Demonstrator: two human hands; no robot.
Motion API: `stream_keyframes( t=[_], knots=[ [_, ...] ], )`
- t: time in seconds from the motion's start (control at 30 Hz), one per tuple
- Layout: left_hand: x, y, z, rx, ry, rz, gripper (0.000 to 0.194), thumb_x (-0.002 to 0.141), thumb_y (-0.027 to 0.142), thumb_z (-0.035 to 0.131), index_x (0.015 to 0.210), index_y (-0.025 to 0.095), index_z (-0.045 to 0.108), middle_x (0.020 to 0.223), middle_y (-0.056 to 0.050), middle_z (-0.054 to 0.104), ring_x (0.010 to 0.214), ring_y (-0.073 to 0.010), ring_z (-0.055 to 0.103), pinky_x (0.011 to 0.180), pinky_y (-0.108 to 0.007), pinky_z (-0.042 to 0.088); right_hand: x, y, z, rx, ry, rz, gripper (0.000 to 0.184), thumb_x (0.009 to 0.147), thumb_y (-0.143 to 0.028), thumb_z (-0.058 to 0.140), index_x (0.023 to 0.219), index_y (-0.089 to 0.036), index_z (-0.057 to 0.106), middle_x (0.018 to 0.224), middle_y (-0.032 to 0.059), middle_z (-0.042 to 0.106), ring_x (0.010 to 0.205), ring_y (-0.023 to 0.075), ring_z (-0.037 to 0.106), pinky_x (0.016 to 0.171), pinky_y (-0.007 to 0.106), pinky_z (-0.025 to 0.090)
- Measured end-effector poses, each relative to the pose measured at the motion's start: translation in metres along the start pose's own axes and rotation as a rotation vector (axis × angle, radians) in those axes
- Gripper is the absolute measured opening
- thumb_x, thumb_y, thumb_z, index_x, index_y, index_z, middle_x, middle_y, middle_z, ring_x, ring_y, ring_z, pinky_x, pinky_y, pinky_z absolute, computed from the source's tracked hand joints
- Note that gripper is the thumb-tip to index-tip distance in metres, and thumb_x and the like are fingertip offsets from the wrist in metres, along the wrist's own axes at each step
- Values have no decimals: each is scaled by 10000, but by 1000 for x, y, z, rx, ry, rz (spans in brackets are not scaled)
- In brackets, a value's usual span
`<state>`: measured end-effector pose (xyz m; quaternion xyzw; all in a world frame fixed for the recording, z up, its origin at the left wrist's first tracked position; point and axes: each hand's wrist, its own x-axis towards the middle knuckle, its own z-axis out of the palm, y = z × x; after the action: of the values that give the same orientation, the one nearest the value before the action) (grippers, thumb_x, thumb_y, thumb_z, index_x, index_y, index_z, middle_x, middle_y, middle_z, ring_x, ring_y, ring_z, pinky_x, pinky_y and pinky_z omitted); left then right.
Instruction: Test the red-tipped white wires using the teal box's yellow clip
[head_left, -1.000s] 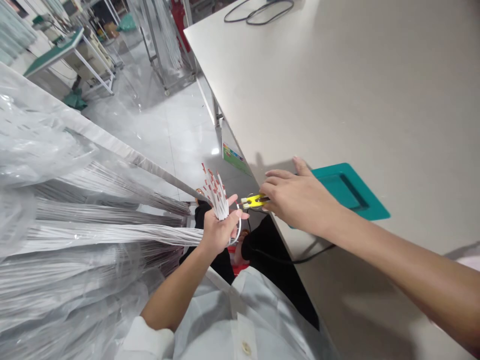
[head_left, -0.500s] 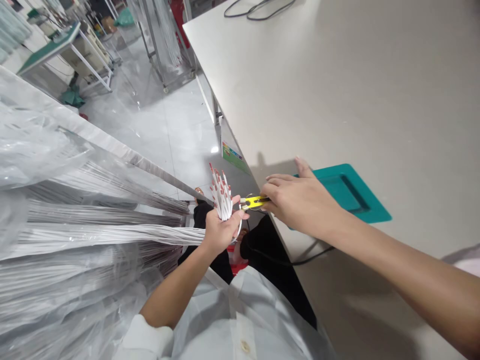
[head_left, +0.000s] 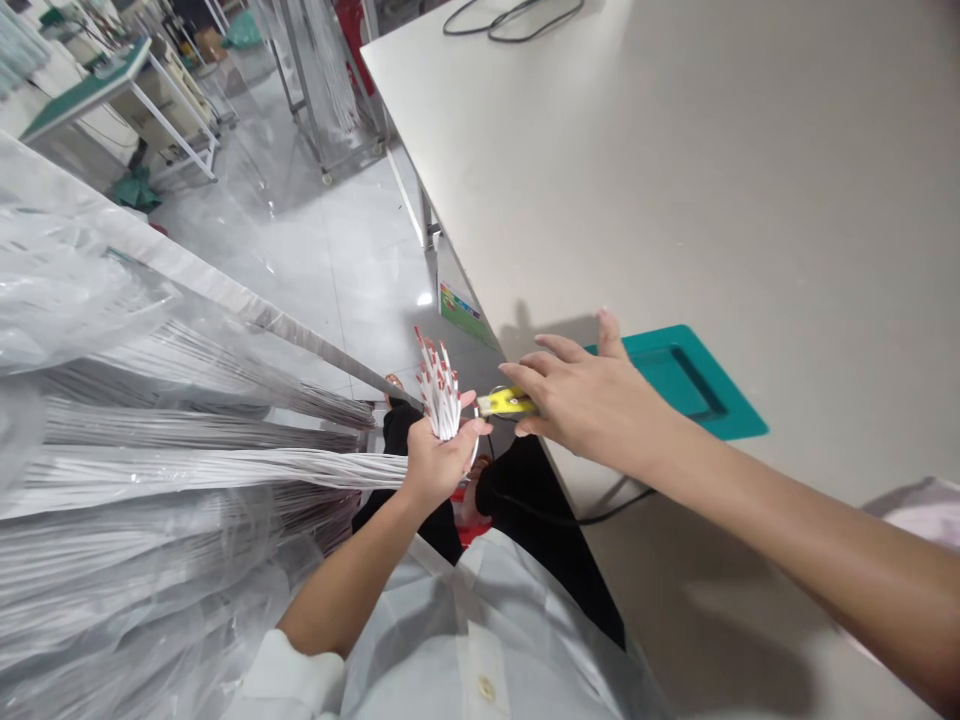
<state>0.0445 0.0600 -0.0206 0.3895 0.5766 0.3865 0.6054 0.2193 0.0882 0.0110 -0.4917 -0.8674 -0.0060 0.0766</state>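
My left hand (head_left: 435, 465) is closed round a bundle of thin white wires (head_left: 448, 410) whose red-tipped ends point up above the fist. From the fist the bundle's length runs left to the rack. My right hand (head_left: 592, 400) is over the table's edge, its outer fingers spread. A small yellow hand tool (head_left: 510, 401) with a pale tip lies between its thumb and forefinger. The tool's tip is close beside my left fingertips, and its exact kind is unclear. One white wire curves up near that tip; whether they touch is hidden.
A teal tray (head_left: 739, 415) lies on the pale table (head_left: 712, 180) by my right wrist. Black cable (head_left: 517, 25) coils at the far edge; another hangs at the near edge. Plastic-wrapped wire bundles (head_left: 150, 560) fill the rack on the left. A wheeled rack (head_left: 322, 100) stands beyond.
My right fingers have spread and lifted off the yellow tool, showing more of it. My left hand still holds the wires in nearly the same place. The view has shifted slightly.
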Motion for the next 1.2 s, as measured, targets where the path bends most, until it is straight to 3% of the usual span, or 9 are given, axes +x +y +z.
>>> stream_keyframes(
  t=[0.27, 0.33, 0.43, 0.57, 0.67, 0.8, 0.93, 1.03, 1.2],
  knots=[
    [-8, 3, -11, 5, 1, -6, 544, 706, 313, 646, 1194, 85, 566, 666, -48, 690, 348, -26, 350, 353, -186, 301, -2, -2, -7, 126, 88, -20, 416, 754, -460, 604, 1048, -165, 624, 992, 139, 673, 1049, 353, 550, 961, 663, 203],
    [-12, 5, -16, -14, -3, 0, 555, 710, 322, 644, 1206, 90, 554, 707, -61, 702, 347, -23, 352, 349, -185, 297, -7, -14, -13, 254, 203, 1, 332, 832, -389, 527, 1070, -176, 617, 1070, 127, 653, 1010, 286, 582, 975, 567, 305],
    [-17, 9, -23, -47, -23, 15, 527, 712, 329, 646, 1187, 114, 571, 723, -62, 704, 350, -22, 358, 346, -181, 290, -15, -39, -13, 602, 316, 128, 231, 868, -284, 466, 965, -199, 658, 961, 96, 677, 884, 202, 620, 799, 363, 495],
    [-24, 12, -31, -88, -125, 46, 509, 709, 342, 645, 1168, 130, 587, 694, -49, 690, 341, -22, 356, 342, -181, 286, -18, -66, 2, 1178, 126, 378, 237, 832, -375, 520, 874, -201, 675, 783, 49, 648, 685, 159, 598, 624, 309, 520],
    [-28, 11, -36, -101, -233, 50, 519, 694, 374, 658, 1152, 135, 604, 660, -44, 669, 334, -23, 360, 346, -187, 292, -17, -75, 12, 1545, -22, 486, 272, 782, -433, 574, 733, -182, 665, 644, 1, 564, 497, 93, 472, 447, 239, 430],
    [-33, 9, -41, -105, -334, 43, 511, 696, 400, 654, 1137, 142, 622, 619, -29, 634, 324, -21, 353, 342, -189, 282, -17, -82, 17, 1841, -13, 504, 248, 733, -384, 649, 605, -172, 638, 566, -17, 527, 481, 74, 421, 452, 225, 364],
    [-37, 7, -42, -47, -366, 35, 500, 726, 380, 622, 1158, 127, 610, 618, -28, 628, 341, -24, 355, 345, -182, 269, -17, -89, 20, 2075, -22, 713, 216, 618, -377, 728, 633, -174, 656, 496, -25, 519, 443, 77, 415, 440, 228, 347],
    [-38, 7, -41, 13, -319, 15, 512, 721, 375, 623, 1156, 106, 610, 627, -42, 652, 351, -32, 365, 350, -187, 283, -20, -90, 20, 1947, -50, 751, 248, 646, -415, 696, 703, -175, 668, 530, -7, 546, 447, 95, 436, 429, 241, 356],
    [-34, 7, -36, 50, -6, 25, 516, 753, 398, 604, 1193, 130, 577, 1050, -140, 658, 404, -23, 439, 421, -206, 387, -28, -83, 19, 1231, 351, 604, 228, 763, -352, 609, 937, -218, 671, 831, 48, 605, 665, 153, 562, 632, 315, 480]
  ],
)
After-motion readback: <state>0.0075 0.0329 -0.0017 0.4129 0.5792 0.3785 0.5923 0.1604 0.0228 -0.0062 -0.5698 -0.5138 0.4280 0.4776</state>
